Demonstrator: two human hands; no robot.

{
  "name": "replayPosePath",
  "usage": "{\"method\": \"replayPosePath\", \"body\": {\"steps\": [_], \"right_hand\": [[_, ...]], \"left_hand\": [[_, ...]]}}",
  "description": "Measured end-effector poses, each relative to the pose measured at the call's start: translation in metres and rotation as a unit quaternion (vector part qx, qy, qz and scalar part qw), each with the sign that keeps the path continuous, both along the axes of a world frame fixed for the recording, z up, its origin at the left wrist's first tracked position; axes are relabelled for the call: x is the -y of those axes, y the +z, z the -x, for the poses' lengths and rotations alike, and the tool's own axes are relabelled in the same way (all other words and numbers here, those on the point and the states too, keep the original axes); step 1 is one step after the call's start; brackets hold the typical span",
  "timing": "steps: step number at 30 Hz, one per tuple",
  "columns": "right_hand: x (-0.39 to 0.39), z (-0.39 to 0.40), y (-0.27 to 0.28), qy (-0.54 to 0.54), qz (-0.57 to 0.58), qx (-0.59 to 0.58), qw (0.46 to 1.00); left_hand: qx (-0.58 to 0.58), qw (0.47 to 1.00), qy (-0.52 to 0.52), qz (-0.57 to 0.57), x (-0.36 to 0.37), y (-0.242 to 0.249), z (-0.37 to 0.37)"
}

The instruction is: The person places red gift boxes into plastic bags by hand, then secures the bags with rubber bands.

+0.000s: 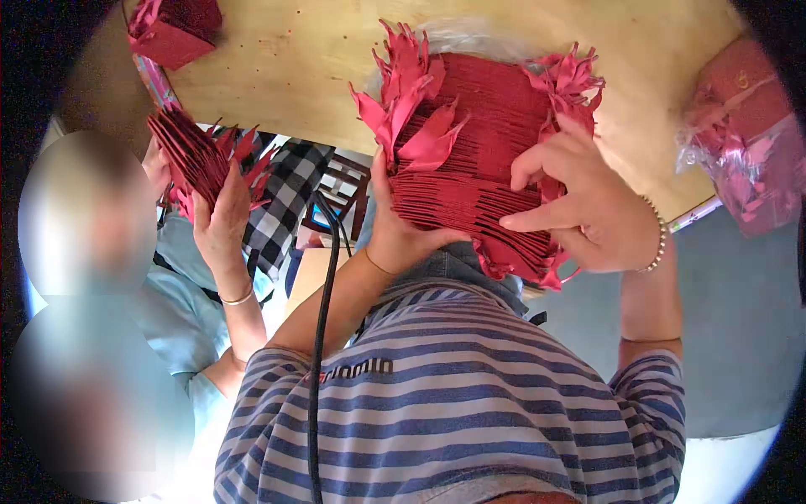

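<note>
A thick stack of thin dark-red flat pieces (483,109) stands in front of me, its many edges facing up. Pink-red ribbon-like tails with pointed ends (428,139) stick out along its left and right sides. My left hand (403,231) is closed around the lower left of the stack, the thumb along its near edge. Over the right side lies my right hand (592,197), fingers apart, with fingertips touching the edges of the pieces. One finger reaches among the right-hand tails (567,80). Whether it pinches a single piece is hidden.
A wooden table (311,76) extends beyond the stack. Clear plastic wrap with red pieces (747,160) lies at right, a red bundle (180,34) at far left. On the left, another person's hands (222,214) hold a smaller red stack (193,151). A black cable (323,319) crosses my left arm.
</note>
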State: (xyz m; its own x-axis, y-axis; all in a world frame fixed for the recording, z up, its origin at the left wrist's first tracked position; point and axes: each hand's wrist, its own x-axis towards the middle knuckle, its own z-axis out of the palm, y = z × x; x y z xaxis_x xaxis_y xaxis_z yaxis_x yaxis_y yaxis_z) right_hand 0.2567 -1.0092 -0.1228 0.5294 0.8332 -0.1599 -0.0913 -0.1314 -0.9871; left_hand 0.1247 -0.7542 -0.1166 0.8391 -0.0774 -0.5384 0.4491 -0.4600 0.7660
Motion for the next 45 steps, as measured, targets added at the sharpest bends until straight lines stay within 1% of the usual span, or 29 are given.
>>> {"method": "replayPosePath", "body": {"steps": [2, 3, 5, 6, 7, 8, 11, 13, 15, 16, 17, 18, 19, 20, 21, 22, 24, 26, 28, 30, 31, 32, 34, 36, 38, 40, 41, 43, 45], "right_hand": [[-0.001, 0.004, 0.005, -0.005, 0.001, -0.012, 1.000], [-0.002, 0.004, 0.008, -0.048, 0.025, -0.023, 0.998], [-0.005, 0.004, 0.008, -0.126, 0.052, -0.046, 0.990], [-0.011, -0.004, 0.020, -0.146, 0.077, -0.071, 0.984], [-0.021, -0.013, 0.031, -0.166, 0.100, -0.099, 0.976], [-0.032, -0.026, 0.040, -0.164, 0.034, -0.114, 0.979], [-0.091, -0.055, 0.063, -0.042, -0.251, -0.326, 0.910], [-0.127, -0.087, 0.060, 0.035, -0.202, -0.550, 0.809], [-0.158, -0.100, 0.057, 0.033, -0.207, -0.505, 0.837], [-0.176, -0.105, 0.066, -0.035, -0.087, -0.371, 0.924], [-0.194, -0.114, 0.081, -0.112, 0.030, -0.217, 0.969], [-0.212, -0.127, 0.105, -0.110, 0.025, -0.197, 0.974], [-0.230, -0.137, 0.132, -0.078, -0.129, -0.303, 0.941], [-0.244, -0.140, 0.155, -0.040, -0.271, -0.409, 0.871], [-0.250, -0.133, 0.166, -0.007, -0.392, -0.512, 0.764], [-0.268, -0.135, 0.150, -0.110, -0.222, -0.335, 0.909], [-0.290, -0.128, 0.148, -0.079, -0.068, -0.279, 0.955], [-0.307, -0.127, 0.140, 0.015, 0.017, -0.375, 0.927], [-0.326, -0.124, 0.112, 0.062, 0.085, -0.357, 0.928], [-0.343, -0.129, 0.130, 0.062, 0.071, -0.355, 0.930], [-0.355, -0.127, 0.123, -0.060, 0.200, -0.331, 0.920], [-0.358, -0.132, 0.110, -0.060, 0.206, -0.333, 0.918], [-0.352, -0.152, 0.077, -0.164, -0.006, -0.582, 0.797], [-0.350, -0.165, 0.085, -0.145, -0.063, -0.442, 0.883], [-0.356, -0.176, 0.116, -0.012, -0.009, -0.418, 0.908], [-0.376, -0.188, 0.123, 0.017, -0.252, -0.394, 0.884], [-0.382, -0.193, 0.123, 0.002, -0.253, -0.405, 0.879], [-0.391, -0.209, 0.120, 0.017, -0.358, -0.458, 0.814], [-0.398, -0.213, 0.065, -0.107, -0.116, -0.294, 0.943]], "left_hand": [[0.001, 1.000, -0.002, -0.017, -0.005, -0.001, 0.005], [-0.064, 0.990, 0.095, 0.077, 0.000, 0.000, 0.004], [-0.036, 0.999, 0.003, -0.021, -0.006, 0.003, 0.003], [-0.048, 0.997, 0.055, 0.024, -0.007, 0.005, 0.009], [-0.050, 0.998, 0.030, 0.019, -0.010, 0.009, 0.008], [-0.053, 0.998, 0.006, 0.015, -0.013, 0.013, 0.005], [0.014, 0.999, 0.004, -0.029, -0.012, 0.030, -0.007], [0.018, 1.000, 0.009, -0.022, -0.013, 0.036, -0.010], [0.050, 0.998, -0.002, -0.028, -0.017, 0.038, -0.009], [0.059, 0.998, -0.004, -0.031, -0.019, 0.040, -0.007], [0.067, 0.997, -0.011, -0.034, -0.022, 0.042, -0.005], [0.084, 0.996, -0.012, -0.033, -0.024, 0.043, -0.004], [0.097, 0.995, -0.010, -0.030, -0.035, 0.038, -0.010], [0.118, 0.993, -0.007, -0.020, -0.038, 0.035, -0.010], [0.127, 0.992, 0.002, -0.003, -0.033, 0.045, -0.003], [0.114, 0.993, -0.003, -0.023, -0.033, 0.045, 0.001], [0.086, 0.996, 0.031, 0.009, -0.018, 0.045, 0.026], [0.086, 0.996, 0.000, -0.021, -0.047, 0.033, -0.009], [0.034, 0.999, -0.018, -0.027, -0.043, 0.045, -0.007], [0.038, 0.999, -0.021, -0.015, -0.046, 0.055, -0.011], [0.026, 0.999, -0.028, -0.016, -0.046, 0.057, -0.012], [0.023, 0.999, -0.026, -0.010, -0.049, 0.059, -0.012], [0.013, 0.999, -0.022, -0.020, -0.047, 0.056, -0.013], [-0.028, 1.000, -0.009, -0.007, -0.044, 0.061, -0.007], [0.015, 1.000, -0.002, -0.016, -0.046, 0.053, -0.012], [0.023, 1.000, -0.007, -0.009, -0.045, 0.046, -0.010], [0.021, 1.000, 0.001, -0.010, -0.046, 0.048, -0.013], [0.049, 0.999, 0.013, -0.007, -0.043, 0.041, -0.007], [0.026, 0.999, 0.017, 0.014, -0.044, 0.042, -0.010]]}}
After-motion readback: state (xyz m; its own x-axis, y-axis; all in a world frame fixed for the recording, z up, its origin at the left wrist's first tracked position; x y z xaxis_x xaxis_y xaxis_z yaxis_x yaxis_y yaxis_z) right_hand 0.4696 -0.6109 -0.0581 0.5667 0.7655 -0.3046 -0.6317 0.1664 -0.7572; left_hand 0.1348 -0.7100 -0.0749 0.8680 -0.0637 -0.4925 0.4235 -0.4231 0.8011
